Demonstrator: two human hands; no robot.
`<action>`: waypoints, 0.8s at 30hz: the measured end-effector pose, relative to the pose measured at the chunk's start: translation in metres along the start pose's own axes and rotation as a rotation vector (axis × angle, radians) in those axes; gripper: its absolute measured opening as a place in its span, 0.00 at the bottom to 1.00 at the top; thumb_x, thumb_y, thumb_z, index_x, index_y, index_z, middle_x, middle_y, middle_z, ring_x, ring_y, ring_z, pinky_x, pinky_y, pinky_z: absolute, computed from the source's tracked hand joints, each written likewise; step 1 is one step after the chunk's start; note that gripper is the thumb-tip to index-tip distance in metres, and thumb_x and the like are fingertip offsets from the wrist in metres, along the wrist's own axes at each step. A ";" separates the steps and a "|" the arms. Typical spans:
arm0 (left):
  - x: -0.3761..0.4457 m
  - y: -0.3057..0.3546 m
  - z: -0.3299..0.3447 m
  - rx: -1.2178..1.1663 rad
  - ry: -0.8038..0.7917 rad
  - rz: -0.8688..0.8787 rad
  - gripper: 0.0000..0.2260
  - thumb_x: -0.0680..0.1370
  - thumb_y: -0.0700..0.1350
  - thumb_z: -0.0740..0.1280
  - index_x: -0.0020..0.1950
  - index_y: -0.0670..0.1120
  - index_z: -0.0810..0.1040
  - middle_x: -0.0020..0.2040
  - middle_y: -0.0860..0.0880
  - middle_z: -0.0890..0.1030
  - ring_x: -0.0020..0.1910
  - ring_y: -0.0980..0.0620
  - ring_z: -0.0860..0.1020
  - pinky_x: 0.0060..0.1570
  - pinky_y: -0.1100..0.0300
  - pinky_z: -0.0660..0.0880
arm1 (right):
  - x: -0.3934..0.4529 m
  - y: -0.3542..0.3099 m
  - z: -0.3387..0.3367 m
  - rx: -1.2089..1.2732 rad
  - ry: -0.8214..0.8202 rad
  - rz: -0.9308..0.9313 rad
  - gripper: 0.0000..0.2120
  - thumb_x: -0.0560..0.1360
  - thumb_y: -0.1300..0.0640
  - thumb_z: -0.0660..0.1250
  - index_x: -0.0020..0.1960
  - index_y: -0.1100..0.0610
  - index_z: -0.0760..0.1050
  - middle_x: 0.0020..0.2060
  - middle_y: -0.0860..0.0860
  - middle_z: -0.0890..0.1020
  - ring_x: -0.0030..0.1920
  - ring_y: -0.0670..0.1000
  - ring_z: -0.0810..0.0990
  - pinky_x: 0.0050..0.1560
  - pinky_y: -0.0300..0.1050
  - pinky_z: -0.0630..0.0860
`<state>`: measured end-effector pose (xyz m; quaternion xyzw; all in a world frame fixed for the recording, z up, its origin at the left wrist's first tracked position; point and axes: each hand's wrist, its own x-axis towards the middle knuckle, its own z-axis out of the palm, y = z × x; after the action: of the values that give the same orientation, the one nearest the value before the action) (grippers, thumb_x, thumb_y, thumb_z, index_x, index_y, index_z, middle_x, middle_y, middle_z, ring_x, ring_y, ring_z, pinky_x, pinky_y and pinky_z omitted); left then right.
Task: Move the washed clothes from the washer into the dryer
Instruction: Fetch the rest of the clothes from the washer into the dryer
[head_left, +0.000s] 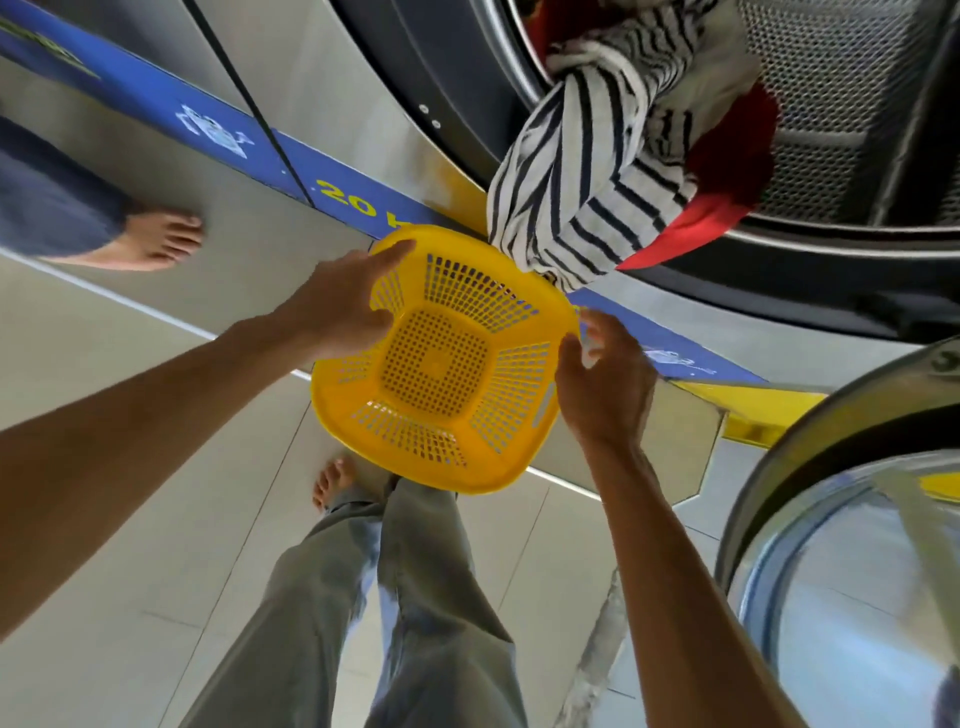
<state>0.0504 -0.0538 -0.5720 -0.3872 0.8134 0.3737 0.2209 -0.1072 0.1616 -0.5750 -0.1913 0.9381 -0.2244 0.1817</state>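
Yellow lettering "20 k" (358, 203) marks the blue band across the steel washer front (332, 93). Striped cloth (587, 171) and a red garment (727, 171) spill from the drum's far-right opening, hanging down toward the empty yellow basket (441, 364). The left hand (343, 306) grips the basket's left rim while the right hand (602, 384) is open-fingered at its right rim, above pale floor tiles (130, 519).

striped cloth (582, 171) and red cloth (727, 171) spill from the open washer drum (841, 104), hanging over its rim.

Yellow perforated basket (441, 364) between both hands; above the right hand, white cloth with navy stripes (582, 171) and red cloth (727, 171); blue band with yellow numerals (311, 176) above the left hand.
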 end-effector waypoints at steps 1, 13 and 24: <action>-0.002 0.017 -0.010 -0.037 0.043 0.056 0.35 0.75 0.45 0.64 0.80 0.60 0.53 0.74 0.40 0.69 0.63 0.40 0.75 0.60 0.55 0.71 | 0.005 -0.018 -0.011 0.034 0.115 -0.081 0.19 0.75 0.50 0.64 0.64 0.53 0.78 0.54 0.56 0.84 0.55 0.59 0.81 0.55 0.53 0.76; -0.009 0.123 -0.053 -0.590 0.161 0.284 0.33 0.74 0.41 0.62 0.74 0.66 0.64 0.70 0.56 0.76 0.68 0.58 0.74 0.66 0.54 0.74 | 0.127 -0.085 -0.053 -0.162 -0.187 -0.172 0.39 0.66 0.33 0.68 0.74 0.39 0.63 0.64 0.50 0.81 0.65 0.58 0.77 0.64 0.61 0.72; -0.046 0.166 -0.051 -1.106 -0.060 0.027 0.27 0.74 0.66 0.65 0.72 0.68 0.66 0.64 0.56 0.78 0.57 0.48 0.81 0.49 0.42 0.82 | 0.083 -0.089 -0.138 1.051 -0.096 0.211 0.21 0.66 0.58 0.75 0.59 0.60 0.83 0.53 0.55 0.87 0.56 0.56 0.85 0.61 0.61 0.79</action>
<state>-0.0575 -0.0019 -0.4375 -0.4241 0.4943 0.7588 0.0029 -0.2131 0.1002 -0.4373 0.0106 0.7041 -0.6352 0.3173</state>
